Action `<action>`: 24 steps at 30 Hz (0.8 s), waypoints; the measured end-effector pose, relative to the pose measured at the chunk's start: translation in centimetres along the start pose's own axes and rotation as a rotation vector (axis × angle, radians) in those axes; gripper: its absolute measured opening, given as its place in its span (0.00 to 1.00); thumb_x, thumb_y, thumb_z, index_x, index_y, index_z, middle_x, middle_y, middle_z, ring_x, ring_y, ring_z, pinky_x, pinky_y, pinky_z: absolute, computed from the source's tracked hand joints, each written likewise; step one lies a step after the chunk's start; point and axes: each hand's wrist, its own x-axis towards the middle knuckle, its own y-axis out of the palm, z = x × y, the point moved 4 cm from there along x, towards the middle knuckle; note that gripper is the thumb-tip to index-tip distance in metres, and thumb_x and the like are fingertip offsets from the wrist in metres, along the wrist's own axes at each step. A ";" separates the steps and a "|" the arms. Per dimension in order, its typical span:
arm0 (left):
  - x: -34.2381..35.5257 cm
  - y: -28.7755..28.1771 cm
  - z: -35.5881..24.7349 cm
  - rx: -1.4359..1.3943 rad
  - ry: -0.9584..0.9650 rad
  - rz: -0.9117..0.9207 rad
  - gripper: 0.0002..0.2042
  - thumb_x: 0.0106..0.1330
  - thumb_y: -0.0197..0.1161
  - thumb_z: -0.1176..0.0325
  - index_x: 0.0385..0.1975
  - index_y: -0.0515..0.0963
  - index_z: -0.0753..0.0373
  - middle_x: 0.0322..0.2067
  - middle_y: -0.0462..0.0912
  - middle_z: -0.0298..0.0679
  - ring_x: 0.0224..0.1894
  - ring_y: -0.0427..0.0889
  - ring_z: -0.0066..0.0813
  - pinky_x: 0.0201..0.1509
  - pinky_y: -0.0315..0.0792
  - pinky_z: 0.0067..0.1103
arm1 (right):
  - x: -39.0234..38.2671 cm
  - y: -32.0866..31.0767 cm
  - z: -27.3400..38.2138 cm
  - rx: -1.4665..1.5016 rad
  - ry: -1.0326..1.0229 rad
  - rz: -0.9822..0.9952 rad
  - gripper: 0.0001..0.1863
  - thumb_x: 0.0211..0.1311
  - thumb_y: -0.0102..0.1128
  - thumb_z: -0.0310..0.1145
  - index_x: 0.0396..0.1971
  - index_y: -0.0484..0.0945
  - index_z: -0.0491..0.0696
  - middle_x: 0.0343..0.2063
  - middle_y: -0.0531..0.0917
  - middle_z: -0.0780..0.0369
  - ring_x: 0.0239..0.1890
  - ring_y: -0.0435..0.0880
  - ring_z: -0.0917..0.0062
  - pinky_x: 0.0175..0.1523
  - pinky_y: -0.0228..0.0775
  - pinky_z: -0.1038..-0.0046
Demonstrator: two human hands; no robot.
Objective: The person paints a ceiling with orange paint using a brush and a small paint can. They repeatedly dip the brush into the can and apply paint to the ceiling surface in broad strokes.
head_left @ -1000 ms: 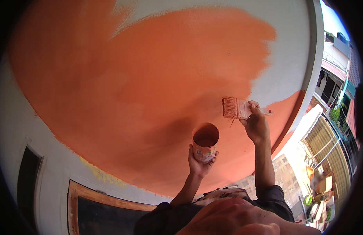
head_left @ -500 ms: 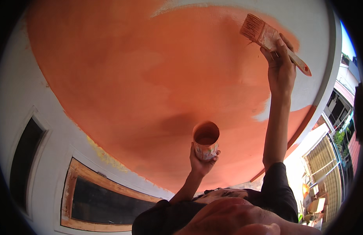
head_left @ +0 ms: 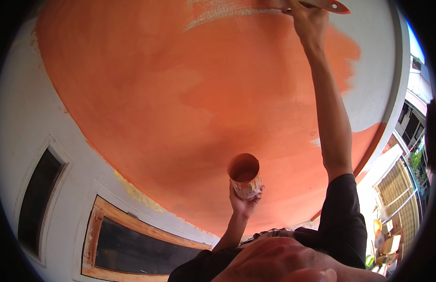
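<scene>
A paint-smeared can point(head_left: 246, 185) with orange-brown paint inside stands in my left hand point(head_left: 245, 205), its fingers wrapped round the lower part. The can is held upright in front of the wall. High up at the top edge, my right hand point(head_left: 308, 21) grips a paintbrush point(head_left: 332, 5); its handle end with a hanging hole shows, while most of its head lies out of view. Behind both hands spreads the wall point(head_left: 147, 89), largely coated orange, with a pale unpainted streak point(head_left: 218, 14) beside the brush and pale grey patches to the right.
At lower left is a wood-framed dark window point(head_left: 133, 246), with a narrow dark window point(head_left: 39, 202) farther left. A raised edge point(head_left: 400, 75) bounds the wall on the right. Beyond it are a slatted panel point(head_left: 396, 188) and several stacked items point(head_left: 389, 246).
My right hand has carried the brush up and slightly left, to the top edge. New orange strokes show around the upper pale area. The can sits slightly lower in view.
</scene>
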 end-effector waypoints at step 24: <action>-2.0 -1.0 -2.3 -0.032 0.028 -0.002 0.37 0.70 0.52 0.37 0.63 0.67 0.66 0.53 0.73 0.53 0.49 0.74 0.45 0.41 0.76 0.28 | -1.5 8.6 2.4 -0.104 -0.139 0.257 0.10 0.66 0.69 0.32 0.38 0.79 0.42 0.25 0.82 0.65 0.24 0.80 0.79 0.28 0.73 0.74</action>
